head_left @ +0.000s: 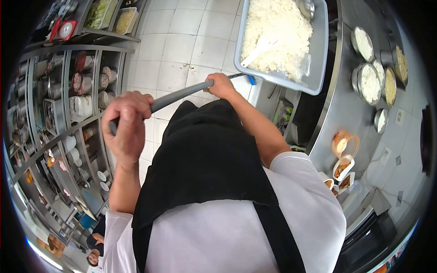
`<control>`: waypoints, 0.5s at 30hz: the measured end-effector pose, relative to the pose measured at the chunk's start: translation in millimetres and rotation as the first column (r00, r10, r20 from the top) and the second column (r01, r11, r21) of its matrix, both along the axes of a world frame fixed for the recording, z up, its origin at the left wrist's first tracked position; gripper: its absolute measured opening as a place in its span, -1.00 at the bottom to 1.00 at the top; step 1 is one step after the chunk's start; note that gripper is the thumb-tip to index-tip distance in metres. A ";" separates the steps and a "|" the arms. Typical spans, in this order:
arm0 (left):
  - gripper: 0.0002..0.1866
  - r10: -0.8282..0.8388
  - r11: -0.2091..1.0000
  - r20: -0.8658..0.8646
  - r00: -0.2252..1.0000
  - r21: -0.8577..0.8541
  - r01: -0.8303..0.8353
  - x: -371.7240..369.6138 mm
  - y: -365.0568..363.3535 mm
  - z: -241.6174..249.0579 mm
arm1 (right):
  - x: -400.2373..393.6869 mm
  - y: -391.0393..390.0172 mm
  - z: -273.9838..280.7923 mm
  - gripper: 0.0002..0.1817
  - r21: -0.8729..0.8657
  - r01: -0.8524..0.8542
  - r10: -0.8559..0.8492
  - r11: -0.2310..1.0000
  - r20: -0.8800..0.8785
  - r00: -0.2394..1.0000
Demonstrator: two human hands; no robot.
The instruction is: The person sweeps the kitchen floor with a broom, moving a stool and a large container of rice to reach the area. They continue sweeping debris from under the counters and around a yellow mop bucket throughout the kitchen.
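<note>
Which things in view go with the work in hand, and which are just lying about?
Apparently in use:
long gray pole, held by left grip and right grip

Apparently just lying about:
rice tub, with white paddle
filled metal bowls on the counter
orange container
red scale

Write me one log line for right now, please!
left grip: around gray pole | right grip: farther along gray pole | tub: holds rice, white paddle on top

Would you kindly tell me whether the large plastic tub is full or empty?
Not empty: in the tub, white rice is heaped, with a white paddle on top; how full, I cannot tell.
</note>
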State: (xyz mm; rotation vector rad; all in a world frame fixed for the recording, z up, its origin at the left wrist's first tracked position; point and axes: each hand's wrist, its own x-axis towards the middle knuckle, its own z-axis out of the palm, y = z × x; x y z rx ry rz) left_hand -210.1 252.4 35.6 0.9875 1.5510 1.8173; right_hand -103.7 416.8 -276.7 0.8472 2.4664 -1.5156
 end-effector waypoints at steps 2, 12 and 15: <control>-0.73 0.019 1.000 -0.004 1.000 -0.017 -0.019 2.2 -9.3 -4.7 | -10.5 -6.9 -11.4 -0.76 0.029 0.000 0.002 1.000 -0.045 0.999; -0.70 -0.042 0.994 -0.076 0.996 0.093 0.049 -53.0 -62.5 38.4 | -74.4 -61.8 29.8 -0.75 0.076 -0.089 0.099 0.993 -0.140 0.985; -0.77 -0.072 0.993 -0.057 0.996 0.089 0.077 -68.1 -66.0 14.7 | -30.2 -62.0 25.4 -0.76 0.143 0.003 -0.005 0.990 0.018 1.000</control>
